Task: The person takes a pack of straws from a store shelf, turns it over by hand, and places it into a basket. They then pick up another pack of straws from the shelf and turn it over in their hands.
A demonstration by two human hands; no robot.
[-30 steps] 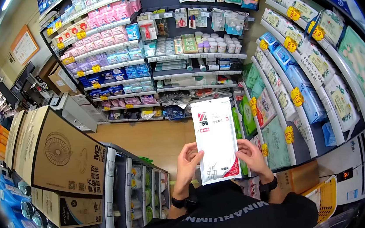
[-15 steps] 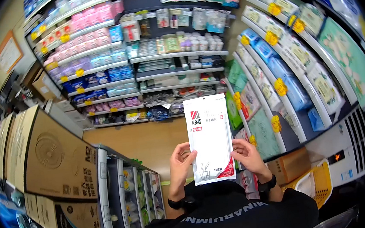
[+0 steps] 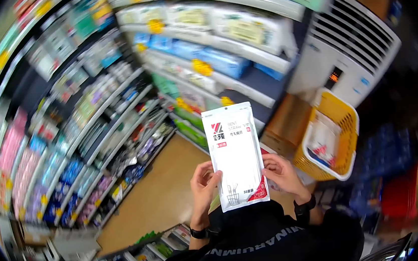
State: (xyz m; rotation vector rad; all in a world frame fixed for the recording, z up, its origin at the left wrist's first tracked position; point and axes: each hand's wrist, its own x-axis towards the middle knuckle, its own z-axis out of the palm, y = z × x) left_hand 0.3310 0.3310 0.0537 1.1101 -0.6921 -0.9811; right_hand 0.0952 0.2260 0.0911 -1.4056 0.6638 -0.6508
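Observation:
A white packet of bent straws [image 3: 237, 158] is held upright in front of my chest, its printed face toward me. It has a red logo at the top, a small drawing of straws in a cup and a red corner at the bottom. My left hand [image 3: 204, 186] pinches its left edge between thumb and fingers. On the opposite edge, my right hand [image 3: 282, 173] grips it the same way. The fingertips behind the packet are hidden. Both wrists wear dark bands.
A yellow basket [image 3: 355, 131] with a white packet [image 3: 326, 137] inside stands at the right, near a white air conditioner [image 3: 346, 42]. Stocked shelves [image 3: 231, 45] rise ahead, and more shelves [image 3: 103, 125] line the left. Tan floor [image 3: 166, 180] lies between them. Red tubs [image 3: 401, 195] are at the far right.
My view and body have turned to the right, so the shelves have swung left and the basket and air conditioner have come further into view. Both hands keep hold of the straw packet.

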